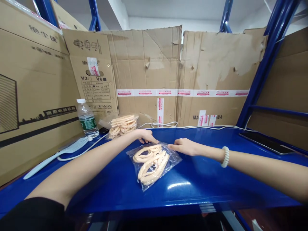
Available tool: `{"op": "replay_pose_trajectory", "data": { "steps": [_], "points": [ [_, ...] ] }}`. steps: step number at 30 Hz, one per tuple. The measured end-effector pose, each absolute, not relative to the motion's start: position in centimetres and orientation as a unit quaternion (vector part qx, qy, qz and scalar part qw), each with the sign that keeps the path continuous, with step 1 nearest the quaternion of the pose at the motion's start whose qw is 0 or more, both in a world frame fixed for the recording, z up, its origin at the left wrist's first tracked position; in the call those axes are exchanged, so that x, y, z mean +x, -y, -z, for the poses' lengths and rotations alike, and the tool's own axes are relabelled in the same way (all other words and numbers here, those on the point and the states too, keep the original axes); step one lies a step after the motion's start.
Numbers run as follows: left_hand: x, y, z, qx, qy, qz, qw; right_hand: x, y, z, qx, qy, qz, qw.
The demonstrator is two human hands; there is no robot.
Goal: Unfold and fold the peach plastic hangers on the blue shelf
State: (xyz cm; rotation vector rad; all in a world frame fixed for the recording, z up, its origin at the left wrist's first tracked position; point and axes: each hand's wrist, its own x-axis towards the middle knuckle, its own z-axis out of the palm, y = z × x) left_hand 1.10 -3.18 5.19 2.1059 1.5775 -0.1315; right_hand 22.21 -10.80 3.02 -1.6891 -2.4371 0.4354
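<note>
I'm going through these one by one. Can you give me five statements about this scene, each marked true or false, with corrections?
1. The left hand and right hand are both at the far edge of the front bag. True.
2. A second bag lies beside the bottle. True.
3. The bottle has no cap. False: it has a white cap.
4. The left wrist wears the bracelet. False: it is on the right wrist.
5. The table is blue. True.

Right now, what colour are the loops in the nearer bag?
The loops are pale peach, showing best in the head view.
</note>
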Motion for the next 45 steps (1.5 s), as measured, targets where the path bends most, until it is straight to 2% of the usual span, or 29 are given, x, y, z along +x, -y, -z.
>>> {"op": "replay_pose_trajectory", "data": {
  "steps": [3,9,13,21,27,34,45],
  "points": [
    [1.0,3.2,-5.6,0.768,-0.586,0.074,0.248,22.1,11.6,-3.2,-0.602,0.770,-0.205,0.051],
    [0.9,3.4,-5.5,0.759,-0.592,0.095,0.255,21.2,12.1,-3.9,-0.576,0.755,-0.312,0.013],
    [1.0,3.1,-4.9,0.749,-0.594,0.108,0.273,20.4,12.4,-4.1,-0.604,0.711,-0.358,0.046],
    [1.2,2.3,-4.0,0.721,-0.609,0.112,0.311,20.1,11.7,-4.7,-0.581,0.589,-0.550,0.116],
    [-0.5,2.4,-4.9,0.707,-0.568,0.044,0.420,20.2,11.8,-5.4,-0.523,0.539,-0.637,0.175],
    [-3.3,2.8,-6.4,0.648,-0.520,0.007,0.556,20.1,9.7,-5.0,-0.473,0.511,-0.687,0.209],
    [-5.1,2.1,-4.6,0.565,-0.494,-0.052,0.658,19.0,7.8,-3.3,-0.455,0.472,-0.717,0.238]
  ]
}}
